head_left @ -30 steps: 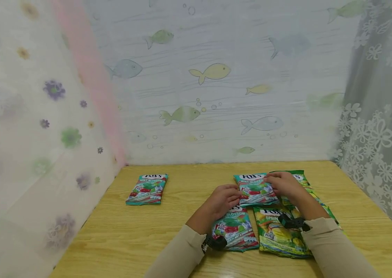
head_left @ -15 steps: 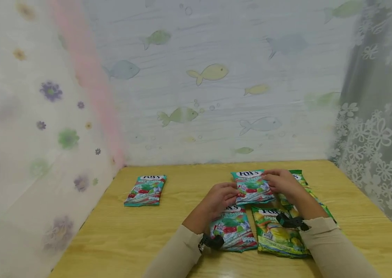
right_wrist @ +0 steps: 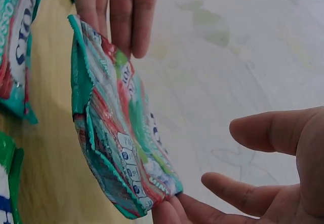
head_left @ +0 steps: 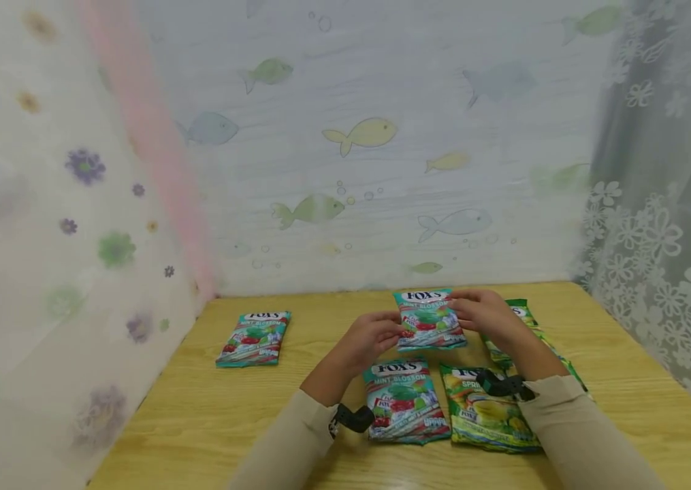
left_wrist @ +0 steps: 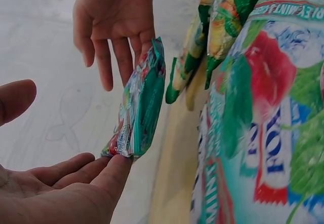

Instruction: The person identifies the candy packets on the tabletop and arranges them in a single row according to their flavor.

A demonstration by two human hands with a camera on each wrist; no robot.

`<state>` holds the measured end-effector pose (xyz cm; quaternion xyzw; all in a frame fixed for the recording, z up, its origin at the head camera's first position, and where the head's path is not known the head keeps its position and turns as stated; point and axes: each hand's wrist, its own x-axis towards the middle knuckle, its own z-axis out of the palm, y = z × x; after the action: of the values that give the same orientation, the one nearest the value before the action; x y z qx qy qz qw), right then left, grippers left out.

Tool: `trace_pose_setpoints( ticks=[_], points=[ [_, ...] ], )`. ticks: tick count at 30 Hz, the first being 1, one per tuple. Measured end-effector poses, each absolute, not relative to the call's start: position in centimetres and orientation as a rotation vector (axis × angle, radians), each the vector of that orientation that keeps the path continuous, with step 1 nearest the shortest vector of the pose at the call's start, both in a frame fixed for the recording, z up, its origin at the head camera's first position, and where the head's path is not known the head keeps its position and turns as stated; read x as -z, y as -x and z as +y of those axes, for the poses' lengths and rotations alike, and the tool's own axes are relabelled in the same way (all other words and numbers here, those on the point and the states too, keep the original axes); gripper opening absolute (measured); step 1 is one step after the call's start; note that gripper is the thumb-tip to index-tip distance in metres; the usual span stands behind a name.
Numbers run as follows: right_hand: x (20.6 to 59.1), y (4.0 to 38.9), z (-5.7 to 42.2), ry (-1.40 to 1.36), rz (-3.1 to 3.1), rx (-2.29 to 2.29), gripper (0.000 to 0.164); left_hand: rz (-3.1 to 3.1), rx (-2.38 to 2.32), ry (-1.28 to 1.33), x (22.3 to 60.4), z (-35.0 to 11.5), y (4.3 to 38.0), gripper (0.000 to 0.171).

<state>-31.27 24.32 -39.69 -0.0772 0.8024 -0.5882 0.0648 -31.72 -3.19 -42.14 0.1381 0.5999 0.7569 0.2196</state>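
A turquoise Fox's Mint Blossom candy bag (head_left: pixel 431 320) is held up off the table between my two hands. My left hand (head_left: pixel 366 340) supports its left side with extended fingertips, the thumb standing apart in the left wrist view. At the bag's right side is my right hand (head_left: pixel 486 316). Its straight fingers touch the bag's edge (right_wrist: pixel 167 188), while its thumb stays clear of the bag in the right wrist view. Just nearer lies a second Mint Blossom bag (head_left: pixel 406 401), flat on the table.
Right of that lies a green-and-yellow Fox's bag (head_left: pixel 486 415), partly under the right forearm. More green bags (head_left: pixel 523 313) lie behind the right hand. Another Mint Blossom bag (head_left: pixel 254 339) lies at the left of the wooden table (head_left: pixel 198 422). A fish-patterned sheet (head_left: pixel 370 204) hangs behind.
Both hands have lifted the Mint Blossom bag and carried it a little left and away from me. The lower Mint Blossom bag now shows its whole front. The view has shifted slightly.
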Motion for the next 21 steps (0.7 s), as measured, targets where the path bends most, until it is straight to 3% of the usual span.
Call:
trace_pose_setpoints(
  ticks=[21],
  points=[
    [38.7, 31.9, 20.0, 0.348, 2.372, 1.845, 0.055, 1.792, -2.036, -0.443, 39.9, -8.1, 31.6, 0.06]
  ],
)
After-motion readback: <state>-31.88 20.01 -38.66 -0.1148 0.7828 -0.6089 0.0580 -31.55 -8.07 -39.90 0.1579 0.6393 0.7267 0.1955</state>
